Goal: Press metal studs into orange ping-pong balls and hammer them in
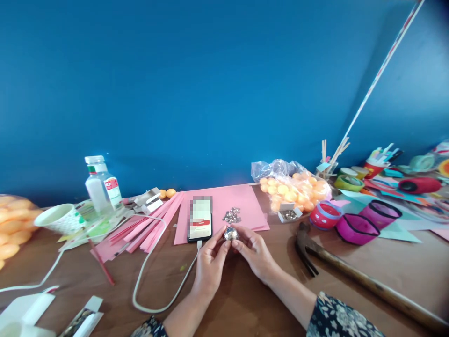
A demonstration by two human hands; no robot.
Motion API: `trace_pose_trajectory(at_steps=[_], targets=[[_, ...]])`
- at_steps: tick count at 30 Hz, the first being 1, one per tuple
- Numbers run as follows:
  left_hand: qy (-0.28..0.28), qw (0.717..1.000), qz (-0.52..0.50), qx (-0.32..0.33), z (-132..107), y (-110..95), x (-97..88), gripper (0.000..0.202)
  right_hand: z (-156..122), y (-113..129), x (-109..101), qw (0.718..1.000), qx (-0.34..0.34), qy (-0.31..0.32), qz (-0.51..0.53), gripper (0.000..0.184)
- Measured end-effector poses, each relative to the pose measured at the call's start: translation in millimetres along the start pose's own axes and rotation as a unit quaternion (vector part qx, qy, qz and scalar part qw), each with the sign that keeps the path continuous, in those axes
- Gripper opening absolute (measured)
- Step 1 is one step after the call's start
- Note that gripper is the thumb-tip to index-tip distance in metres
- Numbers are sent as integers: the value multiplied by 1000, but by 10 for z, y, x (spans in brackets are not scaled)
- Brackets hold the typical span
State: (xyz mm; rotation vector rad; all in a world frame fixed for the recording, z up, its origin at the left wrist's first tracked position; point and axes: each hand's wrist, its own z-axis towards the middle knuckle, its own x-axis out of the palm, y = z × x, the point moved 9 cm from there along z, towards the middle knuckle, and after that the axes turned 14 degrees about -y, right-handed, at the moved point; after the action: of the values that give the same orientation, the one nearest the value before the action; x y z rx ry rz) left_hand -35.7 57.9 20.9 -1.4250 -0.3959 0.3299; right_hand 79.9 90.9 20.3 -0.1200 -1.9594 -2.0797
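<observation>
Between my two hands is a small ball [230,233] covered in shiny, silvery round heads that look like thumbtacks. My left hand [211,255] pinches it from the left with thumb and fingers, and my right hand [255,252] grips its right side. Just beyond the ball, a loose heap of thumbtacks [231,215] lies on pink paper [249,201]. Left of the heap, a phone [200,220] with a lit screen rests on the same paper, its white cable [149,262] looping over the brown table [157,285].
A hammer [354,269] lies to the right. Near it are an open box of tacks [289,214], a bag of orange balls [298,187] and magenta mesh cups [358,229]. At left stand a bottle [101,185], a paper cup [61,219] and pink strips [150,229].
</observation>
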Motion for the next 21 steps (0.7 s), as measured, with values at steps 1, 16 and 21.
trace_pose_trajectory(at_steps=[1, 16, 21], targets=[[-3, 1000, 2, 0, 3, 3, -8, 37, -2, 6, -4, 1000, -1, -3, -2, 37], [-28, 998, -49, -1, -10, 6, -40, 36, -50, 121, 48, 999, -30, 19, -20, 36], [-2, 999, -11, 32, -16, -69, -10, 30, -42, 101, 34, 1000, 0, 13, 8, 33]])
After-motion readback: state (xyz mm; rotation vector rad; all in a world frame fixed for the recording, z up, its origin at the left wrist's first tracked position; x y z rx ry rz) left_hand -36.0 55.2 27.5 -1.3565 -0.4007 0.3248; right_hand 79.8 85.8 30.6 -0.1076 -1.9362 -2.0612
